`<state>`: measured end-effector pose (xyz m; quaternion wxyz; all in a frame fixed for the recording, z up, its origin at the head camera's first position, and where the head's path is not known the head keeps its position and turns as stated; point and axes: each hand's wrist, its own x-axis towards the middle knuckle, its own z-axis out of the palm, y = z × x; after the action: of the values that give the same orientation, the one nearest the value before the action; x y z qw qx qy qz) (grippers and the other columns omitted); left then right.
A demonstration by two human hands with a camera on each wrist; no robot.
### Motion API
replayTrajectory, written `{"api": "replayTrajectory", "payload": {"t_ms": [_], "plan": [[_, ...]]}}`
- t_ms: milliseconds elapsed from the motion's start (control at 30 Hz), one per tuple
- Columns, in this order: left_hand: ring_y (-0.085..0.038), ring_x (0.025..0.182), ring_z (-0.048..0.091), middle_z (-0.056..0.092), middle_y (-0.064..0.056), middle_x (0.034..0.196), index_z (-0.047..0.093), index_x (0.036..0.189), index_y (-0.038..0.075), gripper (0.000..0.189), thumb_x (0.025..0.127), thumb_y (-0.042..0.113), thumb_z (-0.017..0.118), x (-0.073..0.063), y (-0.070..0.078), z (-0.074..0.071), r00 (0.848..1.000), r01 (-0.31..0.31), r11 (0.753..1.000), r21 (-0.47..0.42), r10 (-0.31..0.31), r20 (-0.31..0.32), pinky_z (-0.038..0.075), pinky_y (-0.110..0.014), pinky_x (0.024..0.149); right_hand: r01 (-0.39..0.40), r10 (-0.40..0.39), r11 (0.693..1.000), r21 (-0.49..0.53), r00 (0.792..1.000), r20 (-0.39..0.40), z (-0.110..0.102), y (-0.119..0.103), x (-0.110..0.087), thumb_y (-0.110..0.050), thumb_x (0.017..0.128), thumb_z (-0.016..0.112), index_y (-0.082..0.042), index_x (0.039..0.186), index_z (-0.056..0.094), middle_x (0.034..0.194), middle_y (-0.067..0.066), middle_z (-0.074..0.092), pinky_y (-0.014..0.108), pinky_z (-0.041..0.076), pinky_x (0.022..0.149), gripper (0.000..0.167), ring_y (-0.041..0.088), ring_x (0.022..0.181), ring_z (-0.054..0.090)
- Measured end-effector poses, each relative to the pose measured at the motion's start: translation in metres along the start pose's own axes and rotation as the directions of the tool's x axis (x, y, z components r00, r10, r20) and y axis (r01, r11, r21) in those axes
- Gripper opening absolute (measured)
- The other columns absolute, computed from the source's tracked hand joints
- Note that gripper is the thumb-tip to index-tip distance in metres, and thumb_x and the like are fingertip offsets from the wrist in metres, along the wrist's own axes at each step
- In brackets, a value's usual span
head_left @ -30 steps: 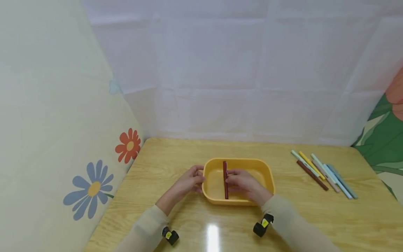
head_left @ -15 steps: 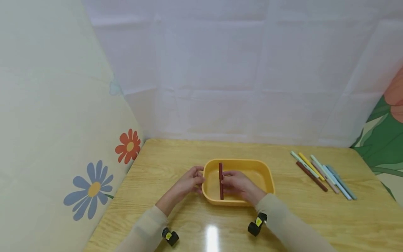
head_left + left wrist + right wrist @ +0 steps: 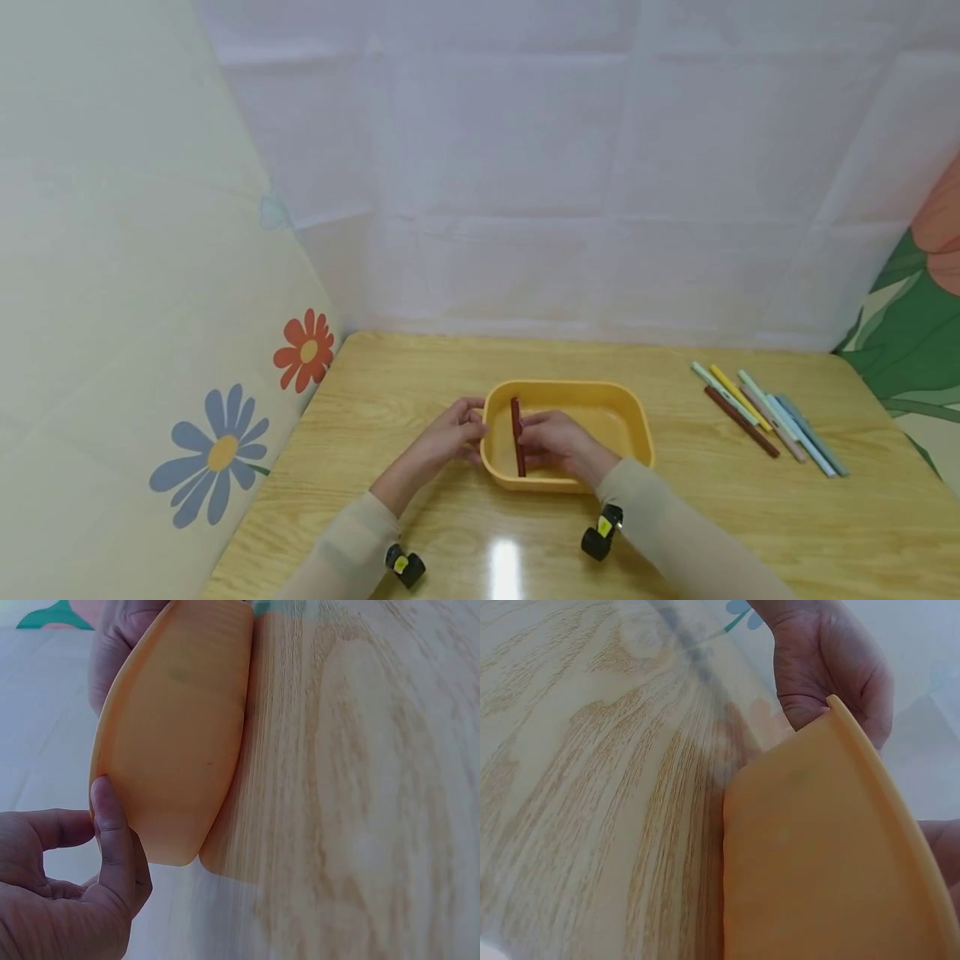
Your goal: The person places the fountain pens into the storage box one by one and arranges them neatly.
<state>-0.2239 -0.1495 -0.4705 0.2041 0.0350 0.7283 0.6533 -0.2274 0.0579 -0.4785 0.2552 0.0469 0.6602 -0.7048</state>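
A yellow plastic bin (image 3: 585,485) with rounded corners stands on the wooden table. My left hand (image 3: 450,433) pinches the rim at its left end; in the left wrist view the fingers of that left hand (image 3: 71,885) bend at the rim, one fingertip on the outer wall. Inside the bin, my right hand (image 3: 558,442) holds a dark red pen (image 3: 517,433) by its right side, near the left end. The pen points away from me, its far end a little to the left. In the right wrist view the bin wall (image 3: 817,855) hides most of the right hand.
Several pens (image 3: 772,417) in green, yellow, brown, pink and blue lie in a loose row on the table (image 3: 397,367) to the right of the bin. A white cloth (image 3: 487,167) hangs behind the table, and a flower-printed cloth (image 3: 150,250) hangs at the left.
My right hand has moved left inside the bin with the dark red pen, which now lies nearer the left end and tilts slightly. My left hand has stayed at the rim.
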Motion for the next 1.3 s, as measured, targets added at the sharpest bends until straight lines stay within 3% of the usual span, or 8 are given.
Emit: {"api": "replayTrajectory", "payload": {"t_ms": [333,567,833,1300], "plan": [[-0.017,0.077,0.057,0.052,-0.008,0.099,0.038,0.142,-0.005,0.05,0.095,0.002,0.055,0.0,-0.001,0.0,1.0,0.0,1.0,-0.006,0.0,-0.002,0.055,-0.026,0.061,0.002,-0.005,0.998,-0.07,0.999,-0.046,0.009,-0.001,0.0,0.01,0.086,0.059,0.016,0.116,0.061,0.094,0.024,0.073,0.042,0.063,0.073,0.031,0.025,0.078,0.07],[-0.016,0.078,0.058,0.053,-0.009,0.102,0.037,0.143,-0.005,0.052,0.095,0.003,0.056,-0.001,-0.001,0.0,1.0,-0.008,1.0,0.002,0.008,0.008,0.055,-0.027,0.063,-0.012,0.001,0.987,-0.162,0.997,-0.072,0.017,-0.001,0.003,0.01,0.086,0.06,0.017,0.115,0.061,0.089,0.019,0.071,0.038,0.063,0.069,0.03,0.023,0.075,0.069],[-0.017,0.078,0.059,0.053,-0.009,0.102,0.037,0.143,-0.005,0.053,0.094,0.003,0.056,0.0,-0.001,0.0,1.0,-0.008,1.0,-0.001,0.008,0.005,0.055,-0.027,0.063,0.015,-0.039,0.967,-0.256,0.995,-0.091,0.021,-0.001,0.005,0.012,0.086,0.062,0.019,0.118,0.057,0.1,0.025,0.069,0.039,0.063,0.07,0.034,0.033,0.083,0.073],[-0.016,0.077,0.058,0.052,-0.008,0.102,0.037,0.144,-0.004,0.053,0.095,0.004,0.056,0.001,-0.003,-0.001,1.0,-0.014,1.0,-0.002,0.014,0.004,0.055,-0.027,0.062,0.027,-0.069,0.939,-0.342,0.992,-0.11,0.02,-0.003,0.002,0.011,0.083,0.065,0.016,0.121,0.056,0.1,0.021,0.065,0.034,0.062,0.063,0.039,0.023,0.071,0.069]]}}
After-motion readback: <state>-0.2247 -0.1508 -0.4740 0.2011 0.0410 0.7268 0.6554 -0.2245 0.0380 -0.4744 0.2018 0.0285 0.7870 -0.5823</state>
